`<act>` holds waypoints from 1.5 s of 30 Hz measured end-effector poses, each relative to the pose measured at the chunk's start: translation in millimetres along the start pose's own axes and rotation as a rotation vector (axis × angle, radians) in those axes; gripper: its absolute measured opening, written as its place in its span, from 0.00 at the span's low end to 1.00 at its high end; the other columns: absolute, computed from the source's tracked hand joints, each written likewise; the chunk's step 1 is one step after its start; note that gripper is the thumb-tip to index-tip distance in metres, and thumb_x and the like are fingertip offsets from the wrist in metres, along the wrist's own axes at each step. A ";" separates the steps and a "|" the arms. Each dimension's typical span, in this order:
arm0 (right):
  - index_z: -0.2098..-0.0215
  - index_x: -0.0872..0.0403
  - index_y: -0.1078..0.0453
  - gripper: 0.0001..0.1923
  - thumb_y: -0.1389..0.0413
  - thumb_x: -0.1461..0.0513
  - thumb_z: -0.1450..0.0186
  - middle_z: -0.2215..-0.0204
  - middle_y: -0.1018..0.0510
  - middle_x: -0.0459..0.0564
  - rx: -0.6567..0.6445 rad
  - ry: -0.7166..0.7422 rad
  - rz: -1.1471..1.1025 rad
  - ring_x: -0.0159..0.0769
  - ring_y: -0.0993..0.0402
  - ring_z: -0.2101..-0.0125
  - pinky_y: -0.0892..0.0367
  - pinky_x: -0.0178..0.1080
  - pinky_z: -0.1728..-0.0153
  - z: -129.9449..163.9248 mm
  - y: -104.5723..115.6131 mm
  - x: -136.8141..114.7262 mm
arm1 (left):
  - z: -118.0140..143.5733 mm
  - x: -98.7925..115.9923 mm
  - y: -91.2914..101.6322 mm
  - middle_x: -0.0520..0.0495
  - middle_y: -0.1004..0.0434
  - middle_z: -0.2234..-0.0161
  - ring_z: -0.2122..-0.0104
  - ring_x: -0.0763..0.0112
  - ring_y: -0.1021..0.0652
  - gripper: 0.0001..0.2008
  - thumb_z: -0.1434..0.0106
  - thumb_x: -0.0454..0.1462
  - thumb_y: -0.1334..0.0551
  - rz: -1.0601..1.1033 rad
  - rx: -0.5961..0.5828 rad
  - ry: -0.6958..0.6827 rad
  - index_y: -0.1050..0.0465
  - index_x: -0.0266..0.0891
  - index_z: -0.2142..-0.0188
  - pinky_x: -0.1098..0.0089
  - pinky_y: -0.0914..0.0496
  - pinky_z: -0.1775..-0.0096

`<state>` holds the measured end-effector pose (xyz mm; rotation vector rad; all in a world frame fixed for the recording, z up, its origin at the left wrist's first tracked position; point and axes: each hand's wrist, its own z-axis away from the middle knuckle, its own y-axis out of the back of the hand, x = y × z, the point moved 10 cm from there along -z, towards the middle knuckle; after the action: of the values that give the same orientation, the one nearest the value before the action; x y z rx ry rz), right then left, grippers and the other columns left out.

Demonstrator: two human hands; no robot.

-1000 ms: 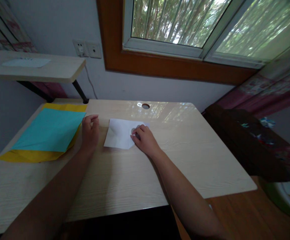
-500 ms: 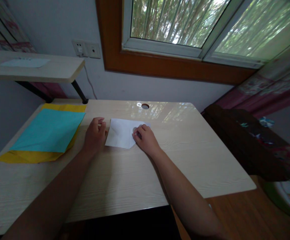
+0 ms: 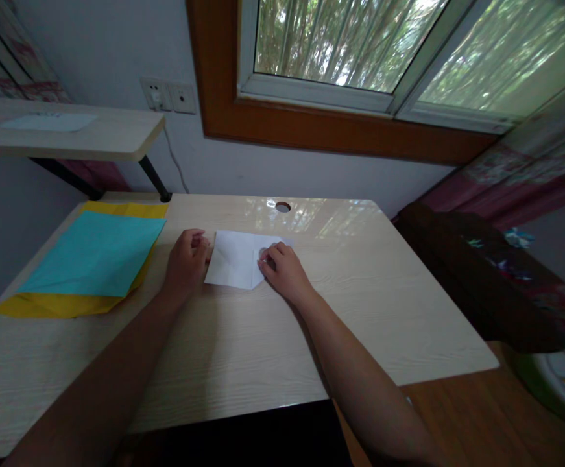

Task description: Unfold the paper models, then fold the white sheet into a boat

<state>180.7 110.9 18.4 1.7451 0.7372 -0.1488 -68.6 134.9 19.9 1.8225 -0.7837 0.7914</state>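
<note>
A white folded sheet of paper [image 3: 231,259] lies on the desk between my two hands, with a crease line near its right end. My right hand [image 3: 285,266] rests over that right end, thumb and fingertips bent together on the paper. Part of the paper's right edge is hidden under those fingers. Just beside the paper's left edge is my left hand [image 3: 187,259], its fingers loosely bent, with a gap between thumb and forefinger. I see nothing held in it.
A turquoise sheet [image 3: 97,253] lies on yellow paper [image 3: 43,306] at the desk's left. Above them a raised shelf [image 3: 117,133] stands on black legs. The desk [image 3: 374,305] has a round cable hole [image 3: 283,207] at the back, below the window.
My left hand has shifted very slightly right, toward the paper's edge. The right hand and the paper have stayed in place.
</note>
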 end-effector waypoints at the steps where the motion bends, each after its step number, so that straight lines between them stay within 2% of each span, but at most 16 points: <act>1: 0.61 0.52 0.27 0.04 0.43 0.61 0.31 0.62 0.28 0.52 0.003 0.001 -0.003 0.41 0.31 0.59 0.35 0.42 0.55 0.0 0.0 0.2 | -0.1 0.0 -0.2 0.43 0.20 0.59 0.57 0.59 0.20 0.13 0.31 0.43 0.43 0.000 0.000 -0.001 0.29 0.41 0.51 0.57 0.26 0.52; 10: 0.61 0.52 0.26 0.05 0.43 0.60 0.31 0.62 0.27 0.52 0.002 -0.009 -0.018 0.41 0.31 0.60 0.36 0.42 0.56 -0.1 1.0 0.3 | 3.1 11.6 1.8 0.42 0.22 0.54 0.54 0.58 0.21 0.11 0.32 0.41 0.42 -0.054 0.023 -0.066 0.29 0.41 0.53 0.57 0.27 0.50; 18: 0.60 0.51 0.26 0.05 0.44 0.60 0.31 0.62 0.28 0.52 -0.006 -0.014 -0.021 0.41 0.31 0.59 0.36 0.42 0.56 0.2 0.6 0.4 | 5.2 19.9 1.4 0.43 0.23 0.55 0.53 0.58 0.22 0.10 0.33 0.39 0.42 -0.112 0.020 -0.151 0.31 0.43 0.53 0.56 0.28 0.47; 45: 0.61 0.51 0.27 0.04 0.44 0.61 0.30 0.62 0.28 0.52 -0.004 -0.005 -0.016 0.41 0.32 0.59 0.36 0.42 0.56 0.3 -0.2 0.8 | 4.2 17.7 5.2 0.44 0.21 0.59 0.57 0.60 0.20 0.08 0.33 0.41 0.42 -0.034 0.045 -0.083 0.29 0.42 0.58 0.57 0.27 0.49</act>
<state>181.3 111.0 17.7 1.7353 0.7476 -0.1623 -61.7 126.4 35.2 1.9142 -0.7914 0.7199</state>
